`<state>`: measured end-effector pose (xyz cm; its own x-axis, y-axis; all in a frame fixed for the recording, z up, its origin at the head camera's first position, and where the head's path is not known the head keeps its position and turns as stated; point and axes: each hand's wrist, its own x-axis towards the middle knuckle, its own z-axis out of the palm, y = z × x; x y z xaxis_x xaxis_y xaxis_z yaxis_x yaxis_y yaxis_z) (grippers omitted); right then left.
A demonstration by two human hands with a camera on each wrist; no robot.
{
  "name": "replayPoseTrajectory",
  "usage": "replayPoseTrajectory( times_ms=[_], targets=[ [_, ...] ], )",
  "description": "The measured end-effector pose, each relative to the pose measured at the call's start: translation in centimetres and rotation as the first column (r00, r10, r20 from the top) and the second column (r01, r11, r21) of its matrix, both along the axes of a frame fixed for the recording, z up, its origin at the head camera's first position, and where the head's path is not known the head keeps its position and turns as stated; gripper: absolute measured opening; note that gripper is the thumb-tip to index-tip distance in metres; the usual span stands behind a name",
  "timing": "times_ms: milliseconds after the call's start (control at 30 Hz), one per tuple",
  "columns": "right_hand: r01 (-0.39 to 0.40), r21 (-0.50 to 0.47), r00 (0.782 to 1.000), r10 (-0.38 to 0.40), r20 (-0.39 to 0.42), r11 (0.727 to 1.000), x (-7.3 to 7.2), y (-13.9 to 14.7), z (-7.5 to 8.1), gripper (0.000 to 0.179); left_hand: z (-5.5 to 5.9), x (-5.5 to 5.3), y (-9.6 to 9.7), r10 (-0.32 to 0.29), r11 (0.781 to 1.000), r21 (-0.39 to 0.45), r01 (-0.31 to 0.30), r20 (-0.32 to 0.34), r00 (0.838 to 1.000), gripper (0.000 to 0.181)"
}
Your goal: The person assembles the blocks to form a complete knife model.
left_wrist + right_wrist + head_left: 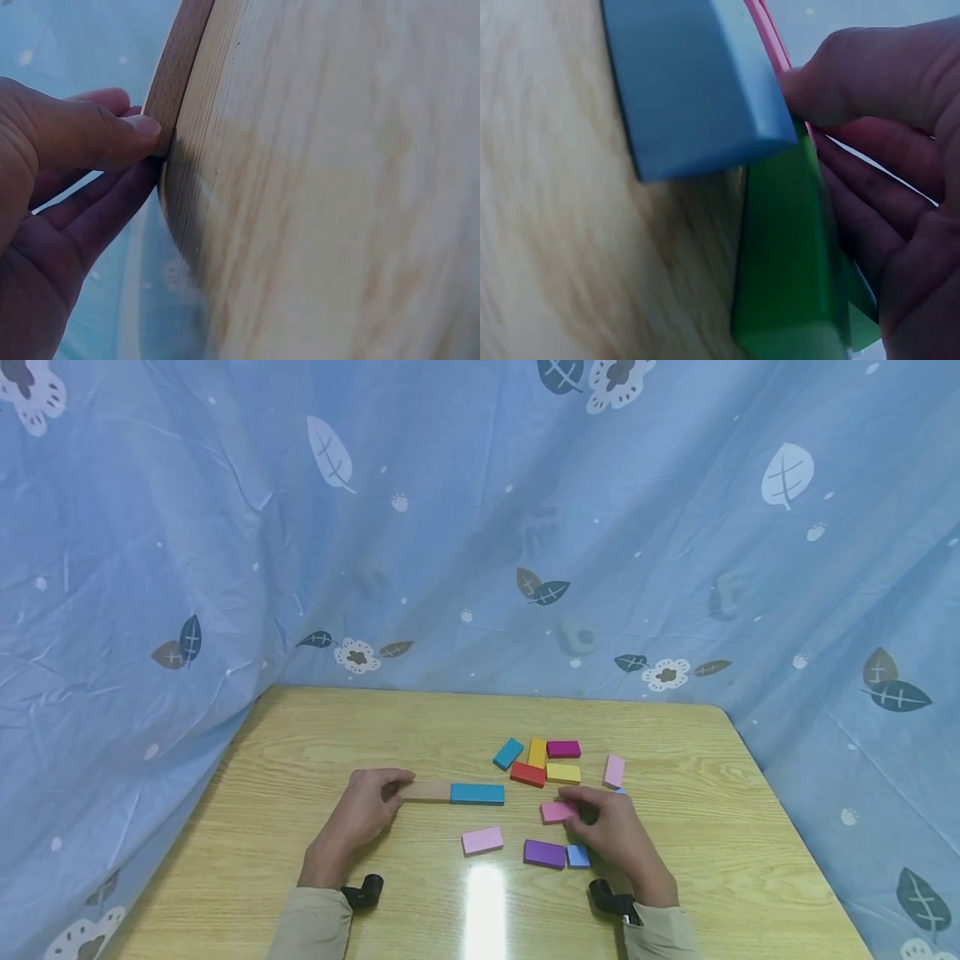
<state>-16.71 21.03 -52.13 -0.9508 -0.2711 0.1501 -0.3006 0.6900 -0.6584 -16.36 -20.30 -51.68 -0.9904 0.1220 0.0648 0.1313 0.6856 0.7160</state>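
Blue cloth (450,510) backs a wooden table (337,722). The left hand (365,804) pinches a tan block (429,792); right of its fingertips lies a blue block (477,794). Next, the right hand (611,827) pinches a pink block (555,812), a green block (784,247) beside its fingers.

Table and surrounding cloth. A table (315,727) with a pale, yellowish wood grain and rounded far corners occupies the near part of the scene. A bright streak of glare (486,910) lies on its near middle. A blue cloth (450,510) rises beyond the far edge and along the left and right sides, creased most plainly at left. Printed motifs: a white leaf (330,453) at upper left and another at upper right; a leaf pair (543,587), one brown and one dark, at centre; and, just above the table's far edge, two white flowers (357,656), left and right, each between a dark leaf and a brown one.
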Motion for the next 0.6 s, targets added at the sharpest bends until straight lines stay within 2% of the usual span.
replayPoseTrajectory(
  times_ms=[333,467,600],
  targets=[
    [0.092,0.001,0.996,-0.092,0.009,0.996,-0.1,0.0,-0.3,0.037,0.0,0.0,0.1,-0.001,1.000,-0.012,0.001,-0.015,1.000,0.038],
    [0.059,-0.092,0.998,-0.060,0.000,0.994,-0.3,-0.6,0.0,0.035,-0.1,0.0,0.0,0.005,1.000,-0.008,-0.005,-0.001,1.000,0.038],
    [0.021,-0.158,0.999,-0.015,0.042,0.987,-0.7,-1.9,0.3,0.035,-0.2,0.0,0.0,0.003,1.000,0.000,-0.003,-0.004,1.000,0.038]
  ],
)
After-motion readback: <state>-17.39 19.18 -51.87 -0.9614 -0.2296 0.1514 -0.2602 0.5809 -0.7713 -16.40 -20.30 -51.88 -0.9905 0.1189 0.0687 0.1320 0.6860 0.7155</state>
